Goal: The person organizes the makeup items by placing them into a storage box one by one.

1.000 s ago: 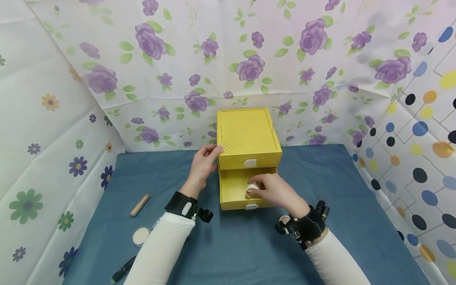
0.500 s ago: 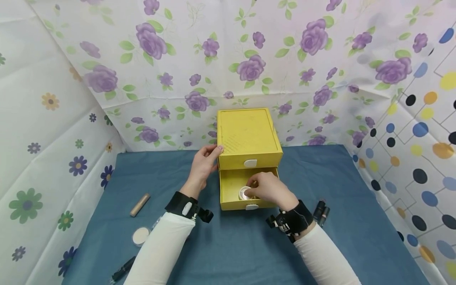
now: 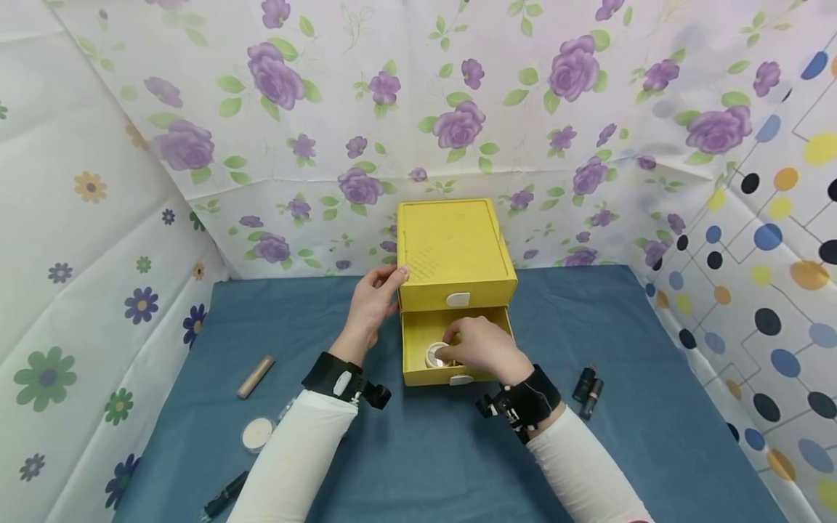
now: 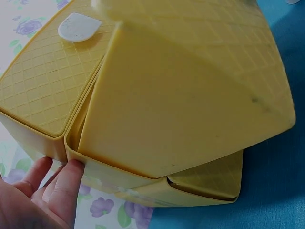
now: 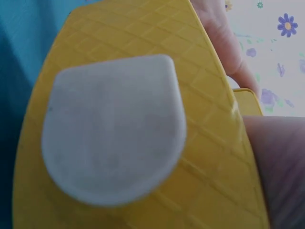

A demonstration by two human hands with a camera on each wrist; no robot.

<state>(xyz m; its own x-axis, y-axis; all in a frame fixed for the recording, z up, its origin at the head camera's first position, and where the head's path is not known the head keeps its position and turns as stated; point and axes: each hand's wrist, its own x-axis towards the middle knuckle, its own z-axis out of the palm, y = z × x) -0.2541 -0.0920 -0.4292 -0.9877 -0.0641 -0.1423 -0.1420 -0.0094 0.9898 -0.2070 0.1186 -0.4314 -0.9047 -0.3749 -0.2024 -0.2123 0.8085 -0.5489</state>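
A yellow two-tier drawer box (image 3: pixel 451 236) stands at the back of the blue cloth, its lower drawer (image 3: pixel 418 330) pulled out. My left hand (image 3: pixel 370 309) lies against the box's left side, thumb at the top's front corner. In the left wrist view its fingertips (image 4: pixel 71 174) press the side wall near the seam. Inside the lower drawer, my right hand (image 3: pixel 484 347) pinches a small round white-rimmed case (image 3: pixel 436 356). A white drawer tab (image 5: pixel 114 129) fills much of the right wrist view, with part of the right hand behind the drawer front.
On the left lie a gold-brown tube (image 3: pixel 256 377), a round pale compact (image 3: pixel 258 434) and a dark tube (image 3: pixel 225 495) beside the sleeve. Two short black tubes (image 3: pixel 584 383) lie right of the box. Patterned cloth walls enclose the back and sides.
My right hand has shifted left within the lower drawer, and the round case has moved left with it, its face now turned up. My left hand stays at the box's side.
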